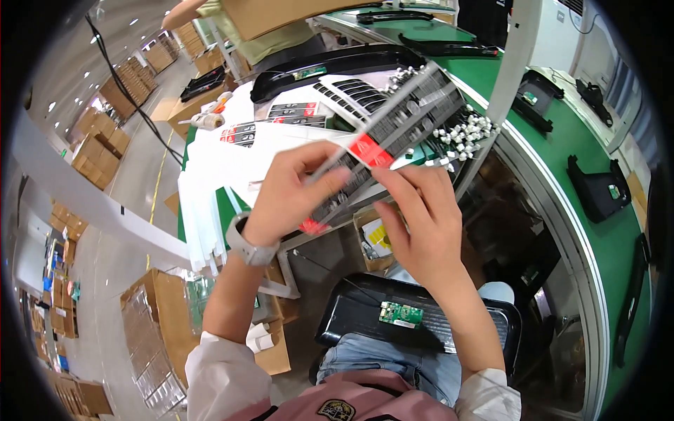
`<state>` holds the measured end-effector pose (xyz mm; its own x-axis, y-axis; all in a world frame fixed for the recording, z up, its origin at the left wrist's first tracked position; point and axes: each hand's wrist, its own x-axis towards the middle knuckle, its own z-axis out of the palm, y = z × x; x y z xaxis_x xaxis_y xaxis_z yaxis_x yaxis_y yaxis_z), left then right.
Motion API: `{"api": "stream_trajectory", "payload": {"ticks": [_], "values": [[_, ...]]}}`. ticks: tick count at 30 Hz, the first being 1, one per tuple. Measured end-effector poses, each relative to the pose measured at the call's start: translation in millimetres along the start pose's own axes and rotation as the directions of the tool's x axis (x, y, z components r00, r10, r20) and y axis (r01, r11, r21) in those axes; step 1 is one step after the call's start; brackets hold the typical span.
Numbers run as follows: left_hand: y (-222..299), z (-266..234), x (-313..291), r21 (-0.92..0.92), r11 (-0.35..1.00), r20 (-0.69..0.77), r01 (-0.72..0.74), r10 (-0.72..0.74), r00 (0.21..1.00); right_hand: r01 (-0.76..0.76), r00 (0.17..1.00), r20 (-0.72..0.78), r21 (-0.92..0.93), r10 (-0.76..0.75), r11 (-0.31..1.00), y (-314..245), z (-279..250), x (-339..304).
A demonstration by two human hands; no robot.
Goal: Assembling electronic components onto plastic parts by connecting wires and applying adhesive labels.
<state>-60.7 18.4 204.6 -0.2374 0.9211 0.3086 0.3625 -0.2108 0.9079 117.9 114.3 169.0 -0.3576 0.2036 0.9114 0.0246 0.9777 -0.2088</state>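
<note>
Held slanting over the worktable is a label sheet (pixel 413 112) printed in grey and black with red blocks. My left hand (pixel 298 186) is closed on its lower left part, thumb on top, a grey watch on that wrist. My right hand (pixel 427 228) has its index fingertip at the sheet's red block. The right thumb stands apart from that finger, and I see nothing gripped between them. A black plastic housing (pixel 344 309) lies across my lap, with a green circuit board (pixel 401 314) on it.
Cables with white connectors (pixel 467 135) pile up right of the sheet. Another long black housing (pixel 337 67) and label strips (pixel 291 111) lie on the table. A green conveyor (pixel 562 168) curves along the right, beyond a metal post (pixel 516 63). Cardboard boxes (pixel 165 316) stand lower left.
</note>
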Motion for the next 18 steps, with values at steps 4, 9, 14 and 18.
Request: {"api": "stream_trajectory", "payload": {"ticks": [4, 9, 14, 18], "values": [[0, 21, -6, -0.291, 0.954, 0.08, 0.076, -0.055, 0.995, 0.012, 1.0, -0.026, -0.076, -0.014, 0.997, 8, 3, 0], [-14, 30, -2, -0.428, 0.847, 0.264, 0.315, -0.216, 0.94, 0.002, 0.999, -0.036, -0.07, -0.004, 0.998, 18, -3, -19], [-19, 39, -1, -0.496, 0.794, 0.274, 0.352, -0.241, 0.931, 0.07, 0.993, -0.092, -0.1, -0.079, 0.992, 22, -6, -24], [-22, 42, -2, -0.434, 0.832, 0.259, 0.345, -0.252, 0.933, 0.024, 0.997, -0.066, -0.052, -0.027, 0.998, 22, -9, -27]]}}
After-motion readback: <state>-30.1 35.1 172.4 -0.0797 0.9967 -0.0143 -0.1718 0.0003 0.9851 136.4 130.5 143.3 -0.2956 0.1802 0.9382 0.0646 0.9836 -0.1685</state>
